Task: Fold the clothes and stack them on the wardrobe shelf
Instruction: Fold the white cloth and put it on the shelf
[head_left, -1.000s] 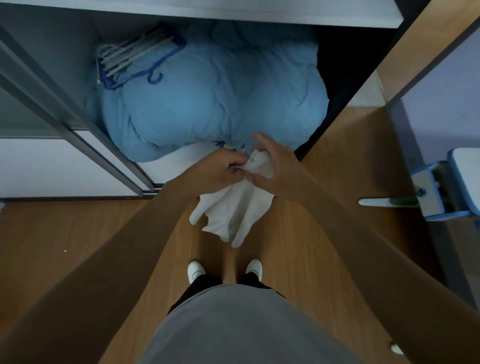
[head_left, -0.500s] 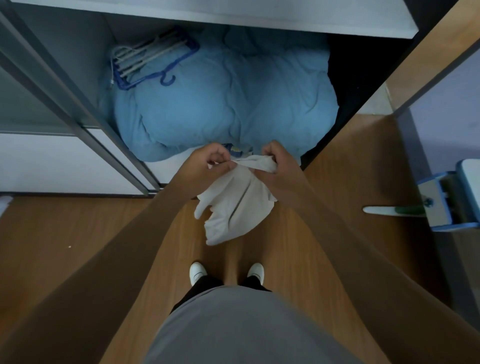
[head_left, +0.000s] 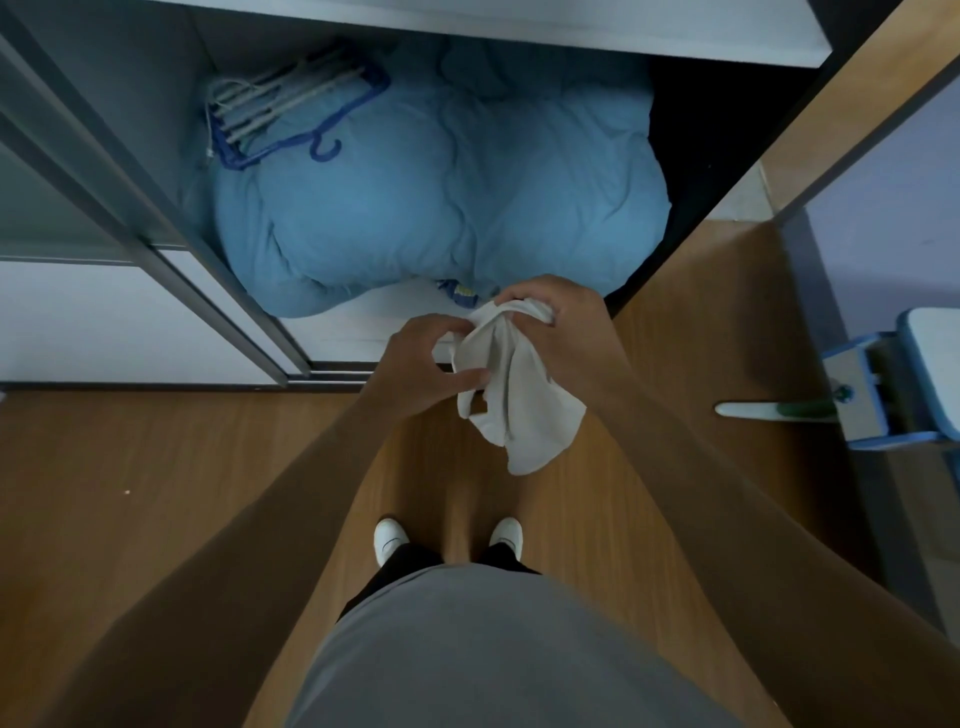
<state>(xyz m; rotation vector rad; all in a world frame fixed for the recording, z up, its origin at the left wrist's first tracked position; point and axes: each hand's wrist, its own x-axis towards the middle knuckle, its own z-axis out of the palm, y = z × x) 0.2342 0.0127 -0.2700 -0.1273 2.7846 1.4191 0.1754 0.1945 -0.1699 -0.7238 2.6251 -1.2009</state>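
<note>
A small white garment hangs crumpled in front of me, above the wooden floor. My right hand grips its bunched top edge. My left hand pinches the cloth at its left side, thumb lying across the fabric. Both hands hover just outside the open wardrobe, whose bottom shelf shows as a white strip under a big blue duvet. A white upper shelf crosses the top of the view.
Blue and white hangers lie on the duvet at the back left. The sliding door frame runs along the left. A blue and white stool stands at the right. My white shoes are on the floor below.
My right hand has shifted right and up with the garment's top edge. My left hand has moved lower on the cloth, and the garment now hangs further to the right.
</note>
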